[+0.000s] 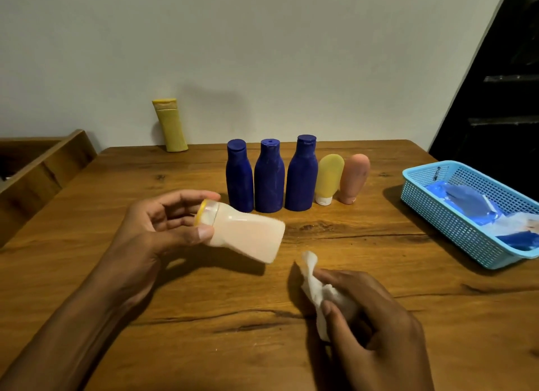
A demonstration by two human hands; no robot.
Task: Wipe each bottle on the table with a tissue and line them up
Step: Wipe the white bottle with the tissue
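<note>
My left hand [154,227] grips a pale pink bottle [248,234] by its yellow-capped neck and holds it tilted on its side above the table. My right hand [370,317] clutches a crumpled white tissue [315,288] just below and to the right of that bottle, apart from it. Behind them stands a row: three dark blue bottles [269,178], a yellow tube [329,179] and an orange-pink tube [353,178], both standing on their caps. A yellow bottle [170,125] leans against the wall at the back left.
A light blue plastic basket [455,227] sits at the table's right edge with blue packets and white tissue inside. The wooden table [204,317] meets a pale wall at the back. A wooden frame [43,163] stands off the left edge, dark stairs at the far right.
</note>
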